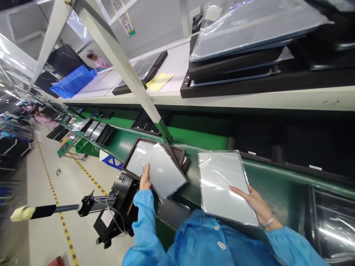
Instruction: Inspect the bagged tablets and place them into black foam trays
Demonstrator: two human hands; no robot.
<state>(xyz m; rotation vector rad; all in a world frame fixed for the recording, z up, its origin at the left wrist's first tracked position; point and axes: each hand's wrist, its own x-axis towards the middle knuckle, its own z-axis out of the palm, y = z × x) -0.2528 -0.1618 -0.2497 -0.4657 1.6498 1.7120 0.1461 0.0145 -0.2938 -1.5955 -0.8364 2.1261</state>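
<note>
Pinching a silver laptop panel point(165, 170) in clear film by its lower edge, the left hand point(144, 178) is keeping a narrow grip, with the thumb rising in front of the panel. The panel is tilting over a black tray point(128, 164), just above the grip, and partly covers a filmed sheet lying in that tray. The right hand point(255, 201) is resting open with its fingers laid flat on a bagged pale panel point(223, 186), which is lying on a green conveyor belt point(280, 175) beside the left hand's tray, not inside a tray. A bracelet point(268, 221) is circling the right wrist.

Beyond the left hand, more dark trays are standing along the belt. High above both hands, bagged panels are lying on black trays point(238, 62) on an upper shelf. Left of the left hand, a black fixture point(120, 214) is holding out an arm with a yellow-wrapped tip point(22, 213). Farther off, a co-worker in pink point(101, 63) is standing beyond a blue crate point(73, 81).
</note>
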